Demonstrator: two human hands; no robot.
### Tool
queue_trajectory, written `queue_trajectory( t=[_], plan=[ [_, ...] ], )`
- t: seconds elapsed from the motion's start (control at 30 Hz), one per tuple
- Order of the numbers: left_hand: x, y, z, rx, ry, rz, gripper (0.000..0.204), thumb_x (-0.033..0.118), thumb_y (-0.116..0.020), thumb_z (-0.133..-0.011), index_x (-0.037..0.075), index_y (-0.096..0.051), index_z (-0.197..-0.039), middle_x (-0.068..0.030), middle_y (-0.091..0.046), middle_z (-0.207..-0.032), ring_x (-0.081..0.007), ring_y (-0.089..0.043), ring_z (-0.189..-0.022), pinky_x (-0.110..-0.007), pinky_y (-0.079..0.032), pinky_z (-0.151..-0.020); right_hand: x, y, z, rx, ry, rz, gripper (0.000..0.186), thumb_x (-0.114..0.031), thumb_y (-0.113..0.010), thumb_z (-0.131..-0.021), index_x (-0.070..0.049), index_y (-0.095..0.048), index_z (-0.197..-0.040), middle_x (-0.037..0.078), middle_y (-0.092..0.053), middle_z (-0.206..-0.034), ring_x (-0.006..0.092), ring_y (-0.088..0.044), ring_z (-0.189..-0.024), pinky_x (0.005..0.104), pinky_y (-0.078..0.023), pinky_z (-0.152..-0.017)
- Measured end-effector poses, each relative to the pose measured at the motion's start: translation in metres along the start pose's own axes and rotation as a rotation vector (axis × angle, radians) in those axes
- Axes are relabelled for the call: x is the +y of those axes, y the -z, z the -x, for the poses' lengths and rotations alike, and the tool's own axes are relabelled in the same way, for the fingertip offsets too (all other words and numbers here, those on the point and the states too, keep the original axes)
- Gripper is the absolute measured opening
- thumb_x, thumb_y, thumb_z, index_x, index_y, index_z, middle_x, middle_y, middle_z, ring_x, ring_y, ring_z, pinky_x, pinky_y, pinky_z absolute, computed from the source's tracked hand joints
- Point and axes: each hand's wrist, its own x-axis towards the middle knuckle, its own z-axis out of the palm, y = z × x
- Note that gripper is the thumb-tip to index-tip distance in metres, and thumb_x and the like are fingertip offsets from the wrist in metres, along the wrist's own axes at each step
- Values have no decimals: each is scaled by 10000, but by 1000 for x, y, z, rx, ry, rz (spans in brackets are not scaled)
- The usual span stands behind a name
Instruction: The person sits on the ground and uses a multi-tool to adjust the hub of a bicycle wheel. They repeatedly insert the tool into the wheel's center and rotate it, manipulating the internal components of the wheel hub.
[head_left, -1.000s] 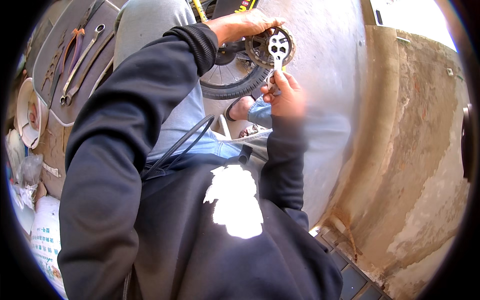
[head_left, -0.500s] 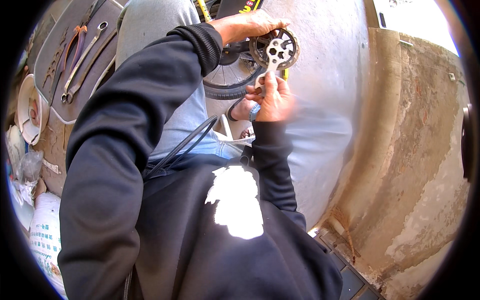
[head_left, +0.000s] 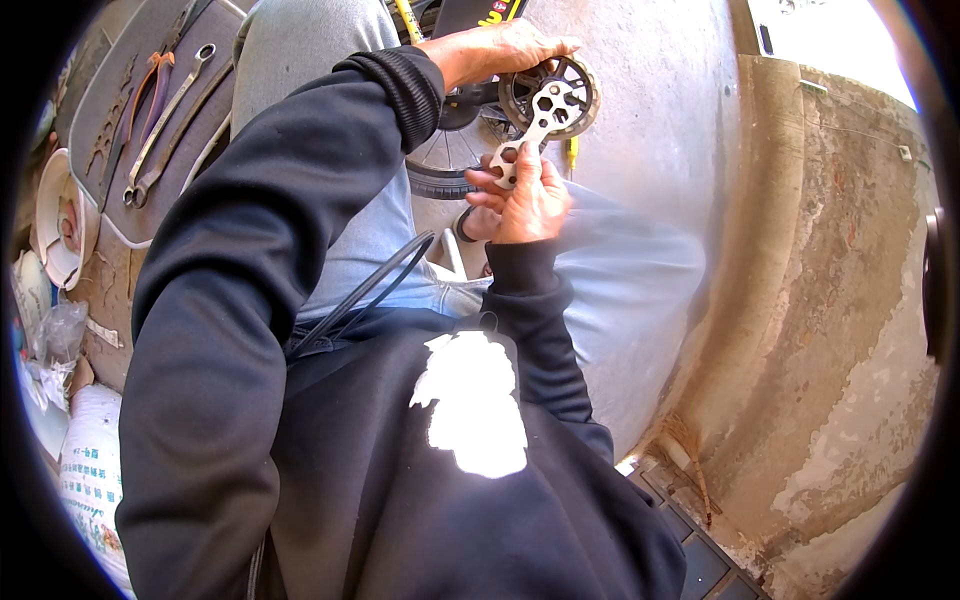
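My right hand (head_left: pixel 530 200) is closed around the lower end of a flat silver multi-hole dumbbell spanner (head_left: pixel 541 130). The spanner's upper head lies over the middle of a round black chainring (head_left: pixel 592 100) with spokes and a notched pale rim; whether a hole sits on a nut there I cannot tell. My left hand (head_left: pixel 500 45) grips the top left edge of the chainring, its fingers partly hidden behind it. Below and behind is a bicycle wheel (head_left: pixel 440 187) with a black tyre, partly covered by my hands.
On a grey mat (head_left: pixel 208 130) at the left lie orange-handled pliers (head_left: pixel 155 85), a ring spanner (head_left: pixel 170 115) and other tools. A white bowl (head_left: pixel 62 225) and a printed white sack (head_left: pixel 95 480) are beside it. A worn wall (head_left: pixel 830 260) rises at the right.
My right hand has moved a little left, turning the spanner's lower end left and tilting it. My left hand and the chainring have hardly moved.
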Motion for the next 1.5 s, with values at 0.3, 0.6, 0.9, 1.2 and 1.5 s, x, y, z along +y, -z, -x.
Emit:
queue_trajectory(
  t=[0.3,0.6,0.9,1.2,1.5],
  plan=[
    [-9,1,-12,15,11,-30,558,619,-578,-787,80,-682,-885,-20,-615,-795,-118,-517,-723,-274,-399,-703,2,-20,0,-32,-83,-81,278,-278,-440,-958,-2,-474,-963,185,-608,-813,248,-651,-602,281,-540,-462],
    [-2,3,-4,-12,-1,-6,601,638,-587,-768,51,-679,-860,-53,-631,-806,-138,-547,-759,-285,-415,-717,2,-3,-1,61,-5,-42,283,-271,-500,-939,9,-517,-907,149,-603,-680,183,-590,-455,258,-487,-393],
    [1,2,-2,-19,15,3,602,656,-587,-756,62,-670,-807,-57,-617,-763,-149,-540,-743,-306,-401,-688,-22,30,-13,305,166,124,209,-207,-617,-874,-24,-559,-794,84,-587,-615,99,-501,-396,212,-407,-363],
    [-3,2,-5,-24,8,0,590,650,-584,-763,69,-675,-819,-51,-619,-770,-151,-532,-740,-306,-397,-699,-40,24,-8,189,286,83,198,-201,-597,-891,-25,-539,-823,74,-570,-620,102,-499,-413,220,-411,-379],
    [1,1,-1,-1,21,-8,602,644,-578,-771,56,-680,-843,-53,-632,-801,-142,-542,-759,-295,-409,-715,6,0,-2,132,143,23,234,-222,-524,-931,5,-513,-872,104,-592,-683,164,-596,-481,261,-495,-406]
  ],
)
